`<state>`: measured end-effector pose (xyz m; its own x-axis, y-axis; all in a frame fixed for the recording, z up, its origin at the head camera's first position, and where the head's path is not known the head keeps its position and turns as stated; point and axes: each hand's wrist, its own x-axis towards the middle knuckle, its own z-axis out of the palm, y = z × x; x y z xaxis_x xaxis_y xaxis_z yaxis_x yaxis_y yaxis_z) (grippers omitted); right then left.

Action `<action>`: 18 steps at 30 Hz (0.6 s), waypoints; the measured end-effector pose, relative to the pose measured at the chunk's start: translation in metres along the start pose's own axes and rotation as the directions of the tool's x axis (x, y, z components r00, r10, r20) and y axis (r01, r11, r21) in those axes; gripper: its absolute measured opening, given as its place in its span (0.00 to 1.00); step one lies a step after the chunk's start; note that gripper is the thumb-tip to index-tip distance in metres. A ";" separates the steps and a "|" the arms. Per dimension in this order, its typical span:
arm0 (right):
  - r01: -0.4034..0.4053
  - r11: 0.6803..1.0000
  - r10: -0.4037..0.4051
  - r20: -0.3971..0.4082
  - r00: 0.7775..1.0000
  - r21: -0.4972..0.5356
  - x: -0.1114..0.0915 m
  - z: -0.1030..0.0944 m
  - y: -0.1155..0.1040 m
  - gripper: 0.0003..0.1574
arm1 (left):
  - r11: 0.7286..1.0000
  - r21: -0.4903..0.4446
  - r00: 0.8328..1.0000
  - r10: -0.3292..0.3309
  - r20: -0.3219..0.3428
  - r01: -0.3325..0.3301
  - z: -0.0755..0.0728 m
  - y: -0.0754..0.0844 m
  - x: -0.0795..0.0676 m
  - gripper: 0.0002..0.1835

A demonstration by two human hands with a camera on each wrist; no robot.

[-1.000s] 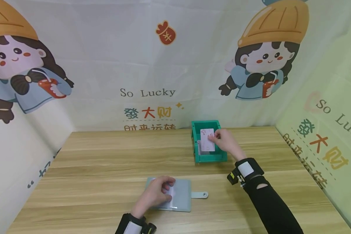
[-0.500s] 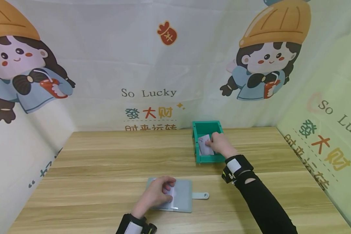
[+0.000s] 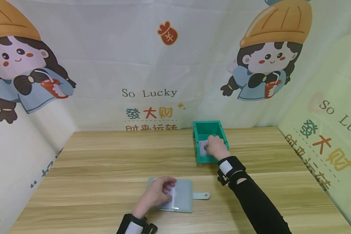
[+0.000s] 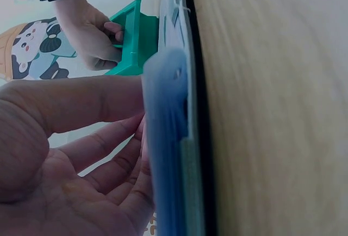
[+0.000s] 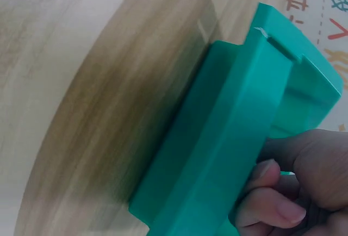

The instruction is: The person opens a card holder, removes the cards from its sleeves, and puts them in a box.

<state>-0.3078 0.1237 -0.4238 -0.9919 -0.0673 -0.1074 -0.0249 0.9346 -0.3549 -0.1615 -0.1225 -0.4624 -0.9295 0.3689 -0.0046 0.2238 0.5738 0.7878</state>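
Note:
A pale blue-grey card holder book (image 3: 185, 196) lies spread on the table, its clear sleeves (image 4: 166, 127) slightly raised in the left wrist view. My left hand (image 3: 156, 194) rests on the book's left part, thumb and fingertips touching the sleeves without closing round them. Farther back and to the right, a green plastic bin (image 3: 207, 159) stands against the backdrop. My right hand (image 3: 217, 148) is down inside it, fingers curled and pinching at a pale printed card (image 3: 202, 148). In the right wrist view the bin wall (image 5: 217, 138) hides the card, and curled fingers (image 5: 269, 206) show over the rim.
The book's strap with a snap button (image 3: 201, 195) points right. Wood-grain table (image 3: 105, 162) surface extends around the book and bin. A printed cloth backdrop (image 3: 105, 65) rises behind the table and along both sides.
My right hand has lowered the card from above the bin down into it, and the arm has shifted slightly left. The left hand and the book have stayed put.

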 end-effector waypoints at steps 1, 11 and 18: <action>0.006 1.000 -0.006 -0.007 1.000 -0.008 0.000 0.001 0.000 0.11 | 1.000 -0.002 1.000 -0.002 0.002 0.002 0.000 0.000 0.000 0.29; 0.171 0.984 -0.154 -0.244 0.957 0.050 -0.029 0.006 0.007 0.10 | 0.999 -0.032 1.000 0.008 0.009 -0.007 0.000 -0.001 0.001 0.27; 0.304 0.952 -0.262 -0.398 0.879 0.045 -0.066 0.011 0.017 0.12 | 0.997 -0.071 0.995 0.015 -0.096 -0.022 -0.014 -0.011 0.000 0.20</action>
<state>-0.2410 0.1405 -0.4332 -0.9152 -0.1650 0.3676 -0.3195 0.8531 -0.4124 -0.1681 -0.1389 -0.4624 -0.9499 0.3052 0.0667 0.2228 0.5123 0.8294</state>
